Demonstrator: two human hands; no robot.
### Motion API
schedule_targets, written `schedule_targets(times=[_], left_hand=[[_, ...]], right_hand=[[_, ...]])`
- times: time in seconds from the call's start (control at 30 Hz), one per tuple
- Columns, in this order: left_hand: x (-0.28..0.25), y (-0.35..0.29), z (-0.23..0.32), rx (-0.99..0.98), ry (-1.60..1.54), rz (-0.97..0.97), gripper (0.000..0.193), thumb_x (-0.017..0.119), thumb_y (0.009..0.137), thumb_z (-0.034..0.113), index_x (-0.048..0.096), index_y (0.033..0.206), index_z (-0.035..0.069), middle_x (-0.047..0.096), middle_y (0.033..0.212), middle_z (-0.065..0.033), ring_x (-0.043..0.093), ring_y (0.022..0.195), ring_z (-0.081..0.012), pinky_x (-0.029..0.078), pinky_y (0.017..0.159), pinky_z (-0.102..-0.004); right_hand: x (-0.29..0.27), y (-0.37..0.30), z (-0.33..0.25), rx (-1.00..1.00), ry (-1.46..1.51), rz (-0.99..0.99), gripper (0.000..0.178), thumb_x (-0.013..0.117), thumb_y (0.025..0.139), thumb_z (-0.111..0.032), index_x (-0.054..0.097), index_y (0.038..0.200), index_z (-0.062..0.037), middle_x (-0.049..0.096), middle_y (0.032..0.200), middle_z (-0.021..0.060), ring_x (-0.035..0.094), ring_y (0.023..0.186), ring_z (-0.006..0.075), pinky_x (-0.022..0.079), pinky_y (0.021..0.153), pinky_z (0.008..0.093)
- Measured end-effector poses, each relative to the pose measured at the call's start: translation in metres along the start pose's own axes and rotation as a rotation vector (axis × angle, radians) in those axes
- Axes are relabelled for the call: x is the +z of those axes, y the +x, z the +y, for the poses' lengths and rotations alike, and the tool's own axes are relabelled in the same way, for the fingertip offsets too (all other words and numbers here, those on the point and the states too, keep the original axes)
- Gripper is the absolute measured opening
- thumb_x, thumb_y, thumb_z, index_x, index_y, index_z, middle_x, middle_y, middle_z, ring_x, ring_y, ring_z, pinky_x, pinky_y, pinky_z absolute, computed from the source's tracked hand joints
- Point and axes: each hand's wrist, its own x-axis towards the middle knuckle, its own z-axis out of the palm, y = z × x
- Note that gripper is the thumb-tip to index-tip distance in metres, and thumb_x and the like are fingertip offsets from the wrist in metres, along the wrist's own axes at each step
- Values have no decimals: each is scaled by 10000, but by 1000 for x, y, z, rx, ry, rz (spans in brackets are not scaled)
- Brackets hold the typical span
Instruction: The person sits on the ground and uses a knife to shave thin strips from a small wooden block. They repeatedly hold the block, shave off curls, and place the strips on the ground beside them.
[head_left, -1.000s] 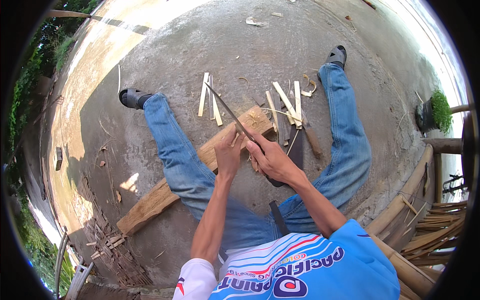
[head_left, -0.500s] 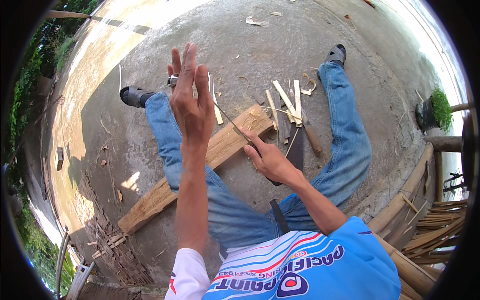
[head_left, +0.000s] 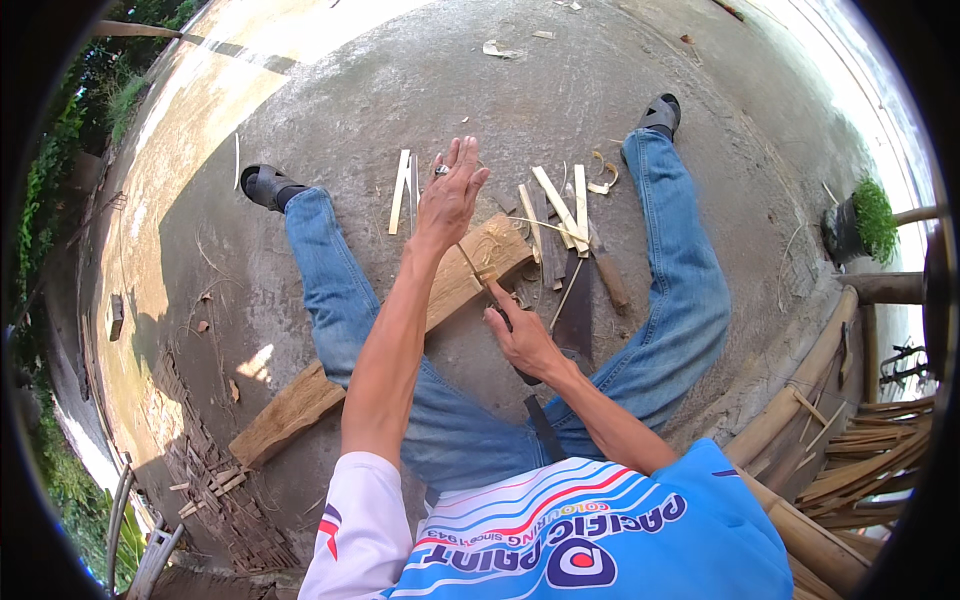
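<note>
My right hand (head_left: 522, 340) is closed round a knife whose thin narrow blade (head_left: 469, 262) points up and left over the thick wooden plank (head_left: 288, 412). A small pale sliver (head_left: 487, 273) lies against the blade near my index finger. My left hand (head_left: 448, 203), with a ring on one finger, is stretched out flat just past the blade, above the plank's far end. Whether its palm touches the blade is hidden. Curled shavings (head_left: 497, 241) rest on the plank, which slants across beneath my left forearm and leg.
Pale thin wood strips (head_left: 580, 200) and darker pieces lie on the concrete right of the plank. A dark-bladed tool with a brown wooden handle (head_left: 611, 281) lies beside them. More strips (head_left: 399, 192) lie left of my left hand. A potted plant (head_left: 860, 225) stands at right.
My left hand has come down and to the right, from raised beside the blade to low over the plank's far end. My right hand still grips the knife; a sliver now shows at the blade.
</note>
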Motion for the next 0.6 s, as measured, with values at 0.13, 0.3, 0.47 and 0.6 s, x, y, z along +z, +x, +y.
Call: schedule_targets(times=[0.13, 0.3, 0.47, 0.6], left_hand=[[-20, -19, 27, -148, 108, 568, 546, 360, 1132, 438, 588, 1414, 30, 651, 1381, -207, 571, 1348, -374, 409, 1142, -473], [-35, -136, 89, -761, -299, 242, 580, 396, 1101, 519, 625, 861, 43, 683, 717, -164, 672, 680, -352, 457, 652, -510], [-8, -151, 105, -604, -145, 81, 563, 336, 1111, 482, 598, 895, 33, 664, 734, -229, 666, 736, -448, 441, 666, -545], [-10, -159, 105, -621, -150, 57, 564, 291, 1115, 460, 603, 944, 23, 665, 757, -257, 644, 769, -499, 430, 688, -567]], right_hand=[[-1, -6, 0, 100, -10, -26, 563, 685, 988, -281, 483, 1431, 1, 713, 859, 279, 723, 876, 438, 539, 764, 492], [-14, 7, -7, 391, -82, -98, 382, 754, 889, -240, 671, 1155, 21, 723, 938, 289, 713, 950, 450, 554, 820, 489], [-7, -7, -7, 369, -67, -40, 291, 751, 870, -222, 718, 1015, 29, 720, 937, 290, 700, 943, 467, 558, 810, 496], [16, -6, 16, 445, -15, -19, 283, 742, 868, -200, 712, 1040, 22, 715, 920, 277, 696, 926, 465, 550, 776, 475]])
